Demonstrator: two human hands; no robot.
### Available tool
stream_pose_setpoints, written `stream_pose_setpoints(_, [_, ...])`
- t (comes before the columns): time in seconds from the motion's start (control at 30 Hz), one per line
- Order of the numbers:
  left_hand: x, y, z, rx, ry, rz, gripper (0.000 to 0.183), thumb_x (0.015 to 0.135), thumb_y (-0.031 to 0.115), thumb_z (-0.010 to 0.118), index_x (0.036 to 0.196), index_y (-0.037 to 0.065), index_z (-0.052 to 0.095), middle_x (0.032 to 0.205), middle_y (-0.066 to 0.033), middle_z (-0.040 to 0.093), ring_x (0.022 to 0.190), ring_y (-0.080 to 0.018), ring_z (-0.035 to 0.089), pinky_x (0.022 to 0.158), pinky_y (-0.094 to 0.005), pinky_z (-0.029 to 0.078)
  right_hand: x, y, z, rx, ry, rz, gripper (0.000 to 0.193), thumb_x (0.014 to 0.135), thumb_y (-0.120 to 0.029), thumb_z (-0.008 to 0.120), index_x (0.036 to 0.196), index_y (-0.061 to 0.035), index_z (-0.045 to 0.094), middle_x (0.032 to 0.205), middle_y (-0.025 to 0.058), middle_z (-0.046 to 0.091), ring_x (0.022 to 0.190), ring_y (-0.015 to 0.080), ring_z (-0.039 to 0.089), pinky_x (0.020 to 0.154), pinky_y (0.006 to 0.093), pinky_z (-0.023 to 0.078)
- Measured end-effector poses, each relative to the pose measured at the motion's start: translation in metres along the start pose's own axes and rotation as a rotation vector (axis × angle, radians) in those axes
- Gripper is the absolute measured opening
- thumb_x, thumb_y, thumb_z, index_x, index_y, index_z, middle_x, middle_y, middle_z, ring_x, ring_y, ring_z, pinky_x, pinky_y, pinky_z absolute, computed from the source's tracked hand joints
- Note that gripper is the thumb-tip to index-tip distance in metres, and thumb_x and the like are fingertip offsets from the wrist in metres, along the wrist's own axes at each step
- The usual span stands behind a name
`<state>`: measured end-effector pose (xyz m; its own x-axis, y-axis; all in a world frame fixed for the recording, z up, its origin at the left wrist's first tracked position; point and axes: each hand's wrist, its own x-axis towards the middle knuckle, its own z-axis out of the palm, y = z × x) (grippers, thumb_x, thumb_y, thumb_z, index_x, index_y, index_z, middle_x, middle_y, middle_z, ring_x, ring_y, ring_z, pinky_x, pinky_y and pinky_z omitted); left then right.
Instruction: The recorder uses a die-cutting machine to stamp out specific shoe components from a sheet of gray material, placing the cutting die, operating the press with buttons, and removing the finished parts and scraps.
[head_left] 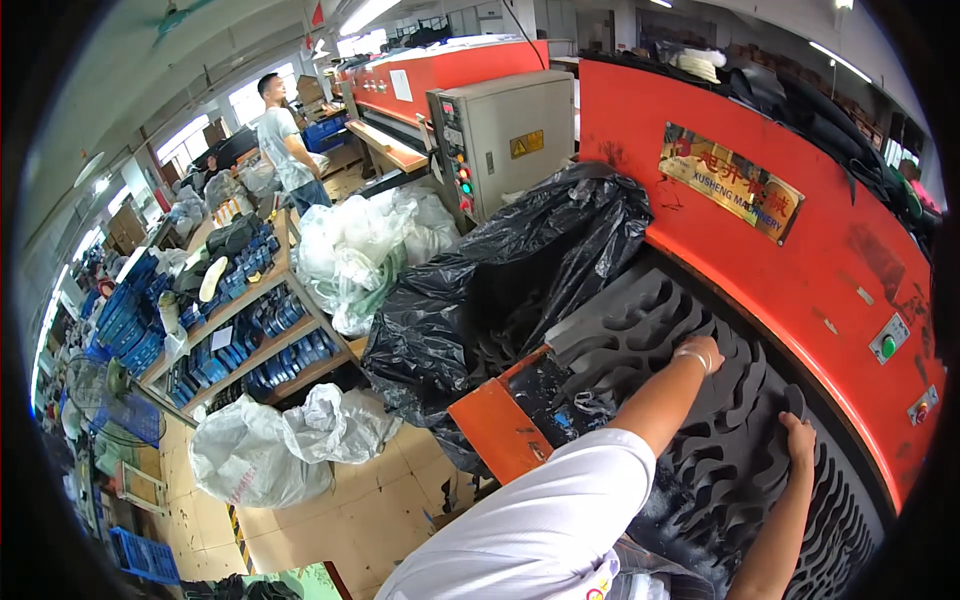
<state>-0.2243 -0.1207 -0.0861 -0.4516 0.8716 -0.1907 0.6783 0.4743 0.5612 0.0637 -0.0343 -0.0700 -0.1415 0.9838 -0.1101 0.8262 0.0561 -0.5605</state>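
The fingers of the left hand (706,352) are bent and laid on the dark foam sheet (655,312), with the tips turned to the right. They are partly hidden, so how far open they are, and whether anything is pinched, cannot be told. A pale band (692,354) is worn on the left wrist. The fingers of the right hand (797,437) are curled a little and put against the edge of a dark wavy piece (792,399); a firm hold cannot be made out.

The foam sheet is laid flat under and around both hands, right beside the red machine (800,275). It is cut into many wavy shapes. Its long side is slanted from upper left to lower right, along the machine. The wavy piece by the right hand is tipped up, with its rounded end pointed away from the person.

Past the sheet's upper left end, a big black plastic bag (420,320) is seen, wide open. An orange plate (500,428) is set near it. Farther left, blue things are kept on a wooden shelf (212,322).
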Motion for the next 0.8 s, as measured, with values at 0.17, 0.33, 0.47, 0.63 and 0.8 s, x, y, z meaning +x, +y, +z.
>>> stream_pose_setpoints(0.17, [0.014,-0.005,-0.014,-0.108,-0.161,-0.134,0.058,0.079,0.037,0.067,0.125,0.004,0.057,0.135,-0.0158,0.051,0.122,-0.0323,0.051,0.100,-0.0407,0.043,0.006,0.009,-0.008,0.026,0.055,-0.006,0.088,0.067,-0.044,0.069,0.130,0.0107,0.041,0.121,0.0310,0.055,0.118,0.0395,0.052,0.101,0.0402,0.038])
stream_pose_setpoints(0.33, [0.000,0.005,-0.007,-0.113,-0.026,-0.079,0.061,0.076,0.040,0.066,0.120,-0.001,0.059,0.127,-0.0229,0.055,0.120,-0.0329,0.053,0.101,-0.0382,0.042,-0.005,-0.002,-0.003,-0.215,0.232,0.073,0.086,0.068,-0.042,0.071,0.125,0.0153,0.041,0.119,0.0347,0.054,0.118,0.0403,0.051,0.102,0.0422,0.038])
stream_pose_setpoints(0.47, [-0.034,-0.011,0.001,-0.271,0.322,0.082,0.057,0.074,0.037,0.069,0.116,0.000,0.056,0.119,-0.0190,0.058,0.114,-0.0310,0.055,0.100,-0.0379,0.042,-0.007,-0.016,-0.004,-0.236,0.145,-0.086,0.079,0.068,-0.038,0.071,0.122,0.0153,0.048,0.111,0.0345,0.058,0.110,0.0403,0.057,0.094,0.0396,0.044])
stream_pose_setpoints(0.63, [-0.109,-0.056,0.029,-0.949,0.536,0.598,0.039,0.074,0.018,0.073,0.104,0.002,0.055,0.102,-0.0122,0.057,0.102,-0.0227,0.055,0.091,-0.0302,0.044,0.039,0.018,0.000,0.063,-0.197,-0.082,0.058,0.069,-0.039,0.066,0.103,0.0079,0.066,0.100,0.0227,0.066,0.096,0.0327,0.063,0.083,0.0375,0.047])
stream_pose_setpoints(0.8, [-0.267,-0.101,-0.025,-0.699,0.933,0.895,0.023,0.075,0.000,0.072,0.093,0.010,0.060,0.098,-0.0058,0.053,0.097,-0.0252,0.054,0.087,-0.0363,0.045,0.055,0.019,0.021,0.256,-0.346,-0.168,0.048,0.081,-0.037,0.061,0.108,0.0026,0.067,0.111,0.0115,0.065,0.102,0.0220,0.060,0.089,0.0319,0.044])
